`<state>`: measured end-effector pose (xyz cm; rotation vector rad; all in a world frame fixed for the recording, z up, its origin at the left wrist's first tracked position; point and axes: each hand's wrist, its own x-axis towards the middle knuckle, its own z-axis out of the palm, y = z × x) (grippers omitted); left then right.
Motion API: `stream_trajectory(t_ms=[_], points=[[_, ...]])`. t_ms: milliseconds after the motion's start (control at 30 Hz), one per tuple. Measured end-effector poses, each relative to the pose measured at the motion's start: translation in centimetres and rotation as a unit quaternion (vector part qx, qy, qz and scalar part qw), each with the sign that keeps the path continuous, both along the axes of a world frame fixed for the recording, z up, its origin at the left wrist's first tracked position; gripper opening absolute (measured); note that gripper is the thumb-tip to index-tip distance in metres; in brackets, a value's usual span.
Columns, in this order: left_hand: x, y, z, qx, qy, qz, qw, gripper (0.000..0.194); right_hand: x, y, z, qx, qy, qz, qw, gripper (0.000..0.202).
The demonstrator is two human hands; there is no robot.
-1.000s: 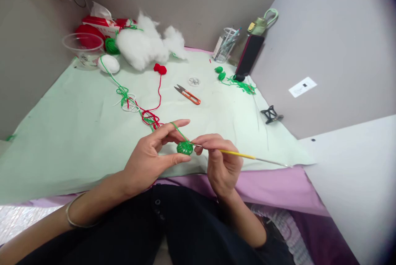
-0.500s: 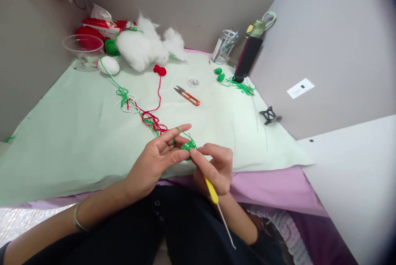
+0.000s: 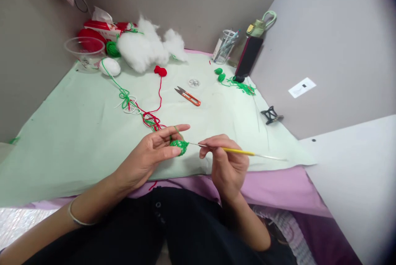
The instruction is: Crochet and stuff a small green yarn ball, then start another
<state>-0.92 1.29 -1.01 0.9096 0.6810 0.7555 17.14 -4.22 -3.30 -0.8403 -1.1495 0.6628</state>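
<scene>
My left hand (image 3: 156, 151) pinches a small green crochet piece (image 3: 180, 147) between thumb and fingers. Green yarn runs over its outstretched index finger down to the piece. In my right hand (image 3: 228, 162) is a crochet hook (image 3: 238, 151) with a yellow handle, lying nearly level. Its thin metal tip points left and meets the right edge of the green piece; whether it sits inside a loop is too small to tell. Tangled red yarn (image 3: 151, 120) lies just beyond my left hand, beside green and white strands.
Orange-handled thread snips (image 3: 188, 96) and a small clear dish (image 3: 194, 83) lie mid-table. White stuffing (image 3: 140, 48), a plastic tub (image 3: 85, 50) and a white yarn ball (image 3: 110, 67) stand at back left. A phone (image 3: 249, 55), a bottle (image 3: 256, 28) and a jar (image 3: 223, 46) stand at back right.
My right hand has moved right, away from my left. The hook has swung from steeply slanted to nearly level. The green piece and left hand have shifted slightly left.
</scene>
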Motion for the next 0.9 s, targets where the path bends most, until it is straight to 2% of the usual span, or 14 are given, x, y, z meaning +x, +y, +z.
stream_trajectory(t_ms=[100,233,300,367,467,533,600,700,767,833,900], points=[[-0.2,0.3,-0.3,0.023,0.024,0.0,0.999,0.042,0.3,0.2,0.2,-0.067,0.076,0.027,0.994,0.014],[-0.2,0.4,-0.6,-0.007,0.031,0.0,1.0,0.033,0.6,0.4,0.6,-0.15,0.145,0.058,0.976,0.015],[0.0,0.3,-0.6,-0.018,0.014,-0.011,1.0,0.033,0.6,0.4,0.6,-0.165,0.146,0.096,0.971,0.017],[0.4,0.1,-0.4,-0.014,-0.01,-0.023,1.0,0.035,0.4,0.3,0.5,-0.139,0.107,0.108,0.979,0.016],[1.0,-0.2,-0.4,-0.013,-0.028,-0.021,0.999,0.041,-0.2,0.3,0.3,-0.061,-0.027,0.035,0.997,0.016],[1.2,-0.4,-0.5,-0.012,-0.029,-0.013,0.999,0.044,-0.7,0.4,0.2,-0.024,-0.098,-0.012,0.995,0.022],[1.1,-0.4,-0.6,-0.002,-0.026,-0.012,1.0,0.048,-0.9,0.6,0.0,-0.013,-0.103,-0.025,0.994,0.023],[0.9,-0.3,-0.6,0.013,-0.018,-0.015,1.0,0.053,-0.9,1.0,-0.1,-0.042,-0.036,-0.003,0.998,0.02],[1.0,-0.3,-0.6,0.02,-0.017,-0.002,1.0,0.057,-0.9,1.1,-0.2,-0.055,-0.042,0.001,0.998,0.02],[1.3,-0.5,-0.5,0.029,-0.015,0.023,0.999,0.062,-1.0,1.1,-0.4,-0.023,-0.142,-0.041,0.989,0.022],[1.7,-0.8,-0.4,0.028,-0.019,0.041,0.999,0.063,-1.1,1.0,-0.6,0.056,-0.268,-0.128,0.953,0.031]])
